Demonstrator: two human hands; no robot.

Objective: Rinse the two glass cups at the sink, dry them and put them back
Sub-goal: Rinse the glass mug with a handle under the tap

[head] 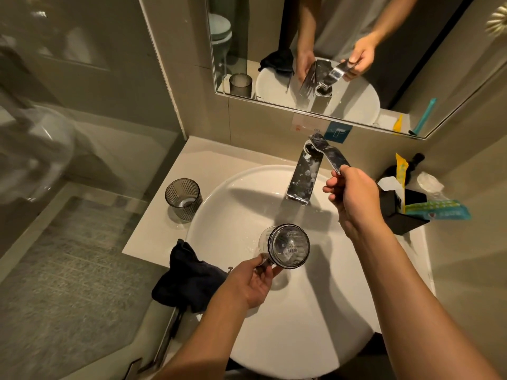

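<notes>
The left hand [251,283] grips one glass cup [286,246] by its side, tipped on its side over the sink [301,338], near the tap [301,176]. The right hand [354,196] pinches the tap lever [333,156] at its tip. Whether water runs is hard to tell. The second cup [183,200] stands upright on the tabletop [197,154] to the left, apparently waiting. The dark cloth [189,278] lies at the sink's left edge, so drying and putting back both look still ahead.
</notes>
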